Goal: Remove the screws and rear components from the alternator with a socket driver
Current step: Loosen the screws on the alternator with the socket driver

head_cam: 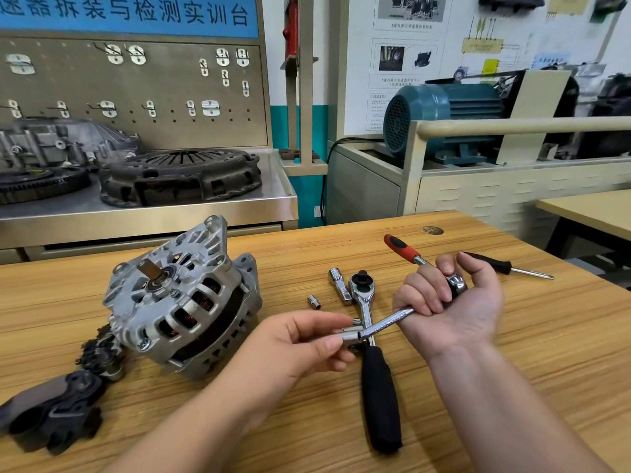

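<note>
Alternator [181,298] resting tilted on the grained wooden table [546,322], left of centre and left of both hands. Its housing is pale cast aluminium, ribbed and cut with rounded slots through which copper windings show. A dark band runs round the middle, and a short steel shaft stub points up and to the left from the bearing. The right hand [447,302], palm up, has its fingers clenched round the socket driver [392,319], a chrome bar with a polished head and a red-and-black grip. The left hand [304,339] pinches a small chrome cylindrical socket [350,336] between thumb and fingertips, at the bar's tip. Loose on the table lie a larger ratchet [379,397] with a matt black foam-like handle, a long bright socket [339,285], a short socket [314,301] and a black-handled screwdriver [508,266]. At lower left lie a moulded black plastic cover [51,414] and a dark, jagged part [99,349] that touches the alternator. Behind are a rusty-looking slotted clutch cover [181,175] on a steel bench and a finned teal electric motor [444,114].
</note>
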Demonstrator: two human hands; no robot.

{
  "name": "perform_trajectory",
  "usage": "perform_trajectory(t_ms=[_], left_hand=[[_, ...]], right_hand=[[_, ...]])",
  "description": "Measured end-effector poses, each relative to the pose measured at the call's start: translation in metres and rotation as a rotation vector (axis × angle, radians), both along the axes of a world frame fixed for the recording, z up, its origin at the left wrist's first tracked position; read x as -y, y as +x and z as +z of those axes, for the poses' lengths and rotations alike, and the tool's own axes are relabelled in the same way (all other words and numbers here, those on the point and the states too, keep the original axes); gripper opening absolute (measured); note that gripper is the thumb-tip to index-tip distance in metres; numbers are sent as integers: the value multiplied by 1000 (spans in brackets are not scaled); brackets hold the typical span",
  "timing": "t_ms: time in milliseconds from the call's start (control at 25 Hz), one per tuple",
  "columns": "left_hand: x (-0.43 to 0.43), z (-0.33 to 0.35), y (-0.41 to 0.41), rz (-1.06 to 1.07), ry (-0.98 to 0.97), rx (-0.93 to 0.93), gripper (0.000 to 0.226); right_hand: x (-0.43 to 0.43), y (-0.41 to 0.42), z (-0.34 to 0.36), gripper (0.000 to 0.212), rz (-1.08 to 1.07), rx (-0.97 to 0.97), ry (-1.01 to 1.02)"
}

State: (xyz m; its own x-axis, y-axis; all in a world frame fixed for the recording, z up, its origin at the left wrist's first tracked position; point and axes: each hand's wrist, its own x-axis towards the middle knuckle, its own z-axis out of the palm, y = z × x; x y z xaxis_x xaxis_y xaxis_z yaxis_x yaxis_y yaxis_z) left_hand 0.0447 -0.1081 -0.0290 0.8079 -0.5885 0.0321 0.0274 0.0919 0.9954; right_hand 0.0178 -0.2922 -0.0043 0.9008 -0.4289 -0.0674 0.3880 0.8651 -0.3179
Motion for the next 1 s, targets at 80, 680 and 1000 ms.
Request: perform_trajectory(t_ms=[80,680,1000], left_hand=[[2,-1,-1,3,-23,0,29],[12,-5,-14,49,63,113,25],[21,-18,-21,403,151,244,36]], right_hand=[[0,-1,1,24,-3,6,3],[-4,-7,6,25,-34,30,10],[-23,-7,4,22,-41,-13,-28]])
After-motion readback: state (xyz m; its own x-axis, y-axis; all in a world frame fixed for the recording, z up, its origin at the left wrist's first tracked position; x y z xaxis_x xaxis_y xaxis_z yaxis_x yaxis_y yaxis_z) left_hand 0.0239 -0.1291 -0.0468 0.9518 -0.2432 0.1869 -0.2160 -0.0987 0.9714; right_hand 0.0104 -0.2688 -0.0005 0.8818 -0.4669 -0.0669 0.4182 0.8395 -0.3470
